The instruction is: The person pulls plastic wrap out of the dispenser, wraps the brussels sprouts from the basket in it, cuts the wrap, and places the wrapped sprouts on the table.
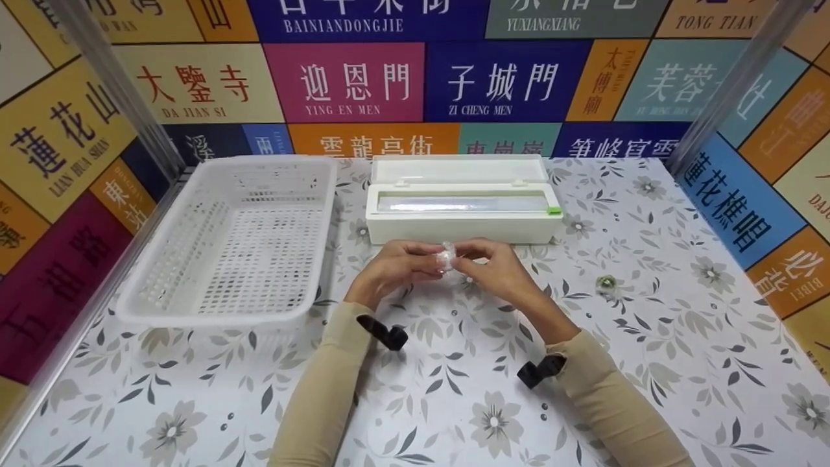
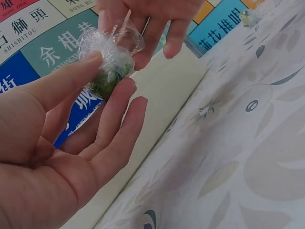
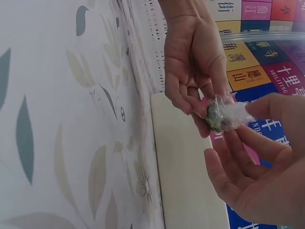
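Note:
A small round green thing wrapped in crinkled cling film (image 1: 446, 257) is held up between the two hands, in front of a white box. My left hand (image 1: 397, 267) pinches it between thumb and fingertips from the left. From the other side my right hand (image 1: 496, 264) pinches the gathered film. Green shows through the plastic in the left wrist view, on the bundle's lower part (image 2: 112, 78). The right wrist view has the cling film (image 3: 234, 113) bunched up beside the right thumb; what kind of green thing lies inside I cannot tell.
Behind the hands stands the white cling film dispenser (image 1: 463, 228), lid (image 1: 459, 168) raised, with a green slider (image 1: 553, 211) at its right. A white plastic basket (image 1: 220, 318) occupies the left. Another small green wrapped bundle (image 1: 607, 284) lies right on the floral tablecloth (image 1: 681, 350).

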The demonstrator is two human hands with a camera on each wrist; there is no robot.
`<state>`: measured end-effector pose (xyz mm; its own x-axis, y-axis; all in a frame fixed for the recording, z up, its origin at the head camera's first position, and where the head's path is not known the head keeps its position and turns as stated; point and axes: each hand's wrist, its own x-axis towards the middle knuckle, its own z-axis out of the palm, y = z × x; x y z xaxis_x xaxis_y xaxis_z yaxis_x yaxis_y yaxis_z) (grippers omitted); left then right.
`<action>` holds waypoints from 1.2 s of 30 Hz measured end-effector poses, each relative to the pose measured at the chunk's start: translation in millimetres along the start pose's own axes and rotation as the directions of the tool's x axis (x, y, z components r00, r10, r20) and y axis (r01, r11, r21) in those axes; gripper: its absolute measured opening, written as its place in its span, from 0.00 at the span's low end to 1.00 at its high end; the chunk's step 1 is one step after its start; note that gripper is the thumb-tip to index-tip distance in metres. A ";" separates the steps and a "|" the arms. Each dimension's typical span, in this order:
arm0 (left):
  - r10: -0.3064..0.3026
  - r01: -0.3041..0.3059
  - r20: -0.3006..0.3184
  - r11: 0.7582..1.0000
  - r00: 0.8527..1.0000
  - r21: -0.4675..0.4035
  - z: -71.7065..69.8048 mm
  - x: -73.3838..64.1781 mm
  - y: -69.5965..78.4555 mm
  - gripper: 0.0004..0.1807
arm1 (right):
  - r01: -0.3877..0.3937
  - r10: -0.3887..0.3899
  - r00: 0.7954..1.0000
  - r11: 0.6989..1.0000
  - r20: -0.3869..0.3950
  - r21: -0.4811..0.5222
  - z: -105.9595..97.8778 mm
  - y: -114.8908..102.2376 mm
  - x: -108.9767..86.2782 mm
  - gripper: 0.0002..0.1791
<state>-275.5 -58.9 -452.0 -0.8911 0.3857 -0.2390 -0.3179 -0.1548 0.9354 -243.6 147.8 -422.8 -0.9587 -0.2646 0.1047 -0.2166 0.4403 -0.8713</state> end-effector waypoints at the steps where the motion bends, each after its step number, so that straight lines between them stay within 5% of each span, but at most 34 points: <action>1: 0.001 -0.001 -0.001 1.000 1.000 0.001 -0.5 -0.6 0.7 0.20 | 0.021 -0.021 1.000 1.000 0.010 0.000 -0.1 0.9 0.6 0.17; 8: 0.042 -0.047 0.058 0.995 0.997 0.085 -0.7 -1.8 2.9 0.26 | 0.172 -0.172 0.985 0.985 0.021 0.013 -0.8 6.0 0.8 0.18; 14: 0.099 -0.116 0.103 0.977 0.990 0.176 0.8 -1.8 1.6 0.28 | 0.214 -0.213 0.977 0.976 0.012 -0.034 0.5 7.4 -0.1 0.16; 20: 0.038 -0.048 0.069 0.988 0.997 0.150 0.3 -2.7 2.3 0.19 | 0.153 -0.155 0.988 0.982 -0.011 -0.112 2.8 6.7 0.2 0.16; 27: -0.011 0.004 0.077 0.996 0.997 0.085 0.9 -1.2 1.5 0.20 | 0.189 -0.196 0.980 0.965 -0.019 -0.180 4.7 7.6 -0.7 0.13; 31: -0.017 0.011 0.044 0.992 0.999 0.122 1.3 -0.1 0.7 0.18 | 0.116 -0.109 0.992 0.986 0.067 -0.118 1.5 9.0 0.7 0.17; 36: -0.004 0.005 -0.005 0.995 1.000 0.100 1.4 -0.7 3.1 0.16 | -0.099 0.076 0.983 0.986 0.166 0.131 -4.3 7.4 2.5 0.20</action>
<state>-275.4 -58.4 -448.6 -0.8914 0.3818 -0.2442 -0.2880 -0.0610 0.9557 -248.4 154.1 -426.9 -0.9283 -0.3692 -0.0434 -0.0949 0.3483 -0.9326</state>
